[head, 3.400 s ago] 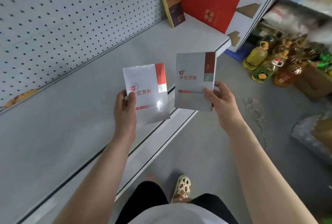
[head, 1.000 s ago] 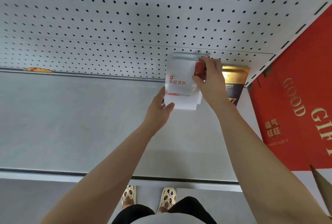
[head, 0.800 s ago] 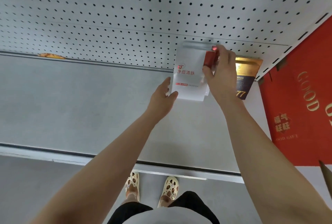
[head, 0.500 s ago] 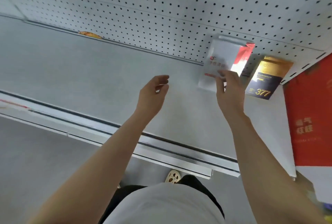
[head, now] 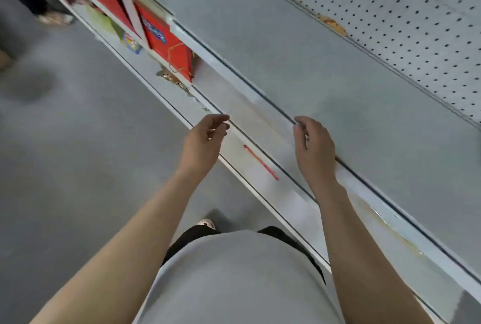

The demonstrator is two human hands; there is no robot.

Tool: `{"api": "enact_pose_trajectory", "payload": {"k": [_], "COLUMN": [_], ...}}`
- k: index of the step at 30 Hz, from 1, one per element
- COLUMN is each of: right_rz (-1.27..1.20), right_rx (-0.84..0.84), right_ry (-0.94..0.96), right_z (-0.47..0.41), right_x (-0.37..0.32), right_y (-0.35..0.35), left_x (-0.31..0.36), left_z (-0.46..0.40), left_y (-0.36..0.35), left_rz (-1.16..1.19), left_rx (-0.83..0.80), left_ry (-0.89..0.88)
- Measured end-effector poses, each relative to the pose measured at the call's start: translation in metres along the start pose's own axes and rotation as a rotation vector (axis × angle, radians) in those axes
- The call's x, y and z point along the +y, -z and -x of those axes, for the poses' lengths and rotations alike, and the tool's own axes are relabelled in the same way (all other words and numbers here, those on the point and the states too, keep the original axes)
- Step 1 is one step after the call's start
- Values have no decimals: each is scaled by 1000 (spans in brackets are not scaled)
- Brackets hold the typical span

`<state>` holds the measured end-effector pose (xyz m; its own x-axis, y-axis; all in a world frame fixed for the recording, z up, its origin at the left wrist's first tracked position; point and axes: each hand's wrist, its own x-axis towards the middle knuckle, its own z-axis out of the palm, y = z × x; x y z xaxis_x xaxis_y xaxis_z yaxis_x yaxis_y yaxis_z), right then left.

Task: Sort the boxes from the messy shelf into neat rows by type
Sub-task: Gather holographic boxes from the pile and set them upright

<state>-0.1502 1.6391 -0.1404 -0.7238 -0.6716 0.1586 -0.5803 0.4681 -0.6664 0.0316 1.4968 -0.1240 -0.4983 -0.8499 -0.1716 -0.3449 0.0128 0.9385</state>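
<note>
I see both hands out in front of me, over the front edge of the shelf (head: 325, 68), and neither one holds anything. My left hand (head: 205, 139) hangs above the lower shelf lip with its fingers loosely curled toward the thumb, grasping nothing. My right hand (head: 313, 146) sits just over the dark groove at the front of the shelf, fingers relaxed and bent a little, also released.

The grey shelf runs diagonally from upper left to lower right, backed by a white pegboard (head: 406, 11) dotted with holes. A small orange-brown scrap (head: 333, 25) lies where the shelf meets the pegboard. A thin red strip (head: 261, 163) lies on the white front rail between my two hands.

The only boxes I can see are on the lower level at upper left: red boxes (head: 166, 42) standing on edge under the shelf, tilted in the view and blurred, so I cannot read their print beyond a blue label on one. A yellowish item (head: 131, 44) sits just left of them, too smeared to identify. They are well apart from both hands.

Below me are my grey shirt (head: 234, 279), dark shorts, and one shoe (head: 207, 223) on the grey floor (head: 65, 154). At far upper left another person's foot (head: 54, 18) shows at the edge.
</note>
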Motion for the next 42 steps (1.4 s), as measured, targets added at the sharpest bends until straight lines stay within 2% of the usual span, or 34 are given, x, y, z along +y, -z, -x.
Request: {"api": "enact_pose_trajectory", "payload": {"k": [8, 15, 22, 28, 34, 38, 42], "right_rz": [16, 40, -4, -24, -36, -54, -82], "right_rx": [-327, -431, -527, -551, -551, -461, -308], "right_ry": [198, 313, 348, 417, 422, 395, 285], "right_z": [-25, -95, -217, -337, -414, -455, -488], "right_x": [-124, -190, -272, -366, -448, -498, -549], "right_y": [-137, -231, -325, -400, -486, -546, -591], "left_x": [-59, -83, -84, -66, -72, -86, -84], "left_z": [-32, -106, -237, -357, -459, -533, -604], "left_y": [146, 223, 306, 388, 479, 548, 619], "left_rz": [-8, 6, -7, -25, -52, -72, -137], "left_rx": [216, 331, 410, 470, 484, 431, 298], "left_ry": [140, 227, 253, 228, 209, 171, 99]}}
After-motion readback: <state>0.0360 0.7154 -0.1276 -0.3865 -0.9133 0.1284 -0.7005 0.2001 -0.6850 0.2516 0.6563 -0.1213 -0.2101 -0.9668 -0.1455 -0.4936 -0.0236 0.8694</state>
